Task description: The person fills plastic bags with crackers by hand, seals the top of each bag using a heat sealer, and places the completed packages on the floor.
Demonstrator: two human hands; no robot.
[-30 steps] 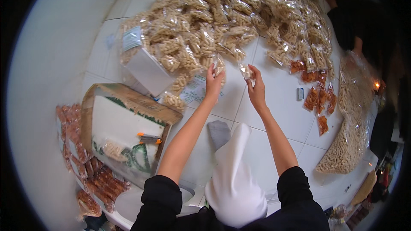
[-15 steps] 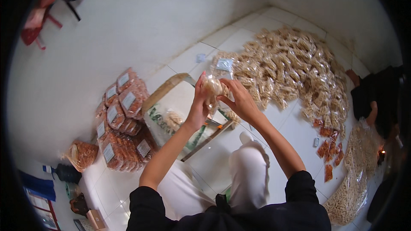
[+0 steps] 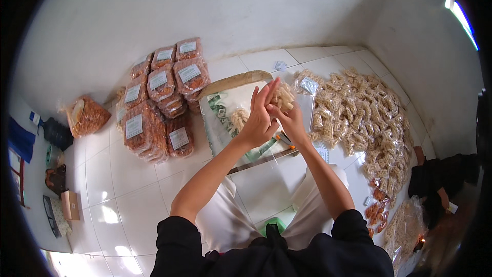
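Observation:
In front of me, over a low board [image 3: 233,78] with a worn wooden edge, a small clear bag of pale stick snacks [image 3: 282,97] is held up. My right hand [image 3: 291,123] grips it from below. Beside the bag is my left hand [image 3: 260,120], its fingers stretched out and partly against the plastic. Under my hands, a small pile of pale sticks [image 3: 239,118] lies on white sheeting with green print [image 3: 218,107]. An orange and dark tool [image 3: 285,141], perhaps a cutter, lies near the board's front edge, partly hidden by my right arm.
Filled small bags [image 3: 359,113] spread in a large heap to the right. Stacked packs of reddish snacks [image 3: 159,84] stand at left, near a big open bag [image 3: 87,115]. At far right, another person [image 3: 435,179] sits by small orange packets [image 3: 376,210] and a large clear sack [image 3: 402,228].
My view has swung, so the stacks and board appear shifted. My left fingers have straightened and come off their grip around the bag; my right hand now holds it.

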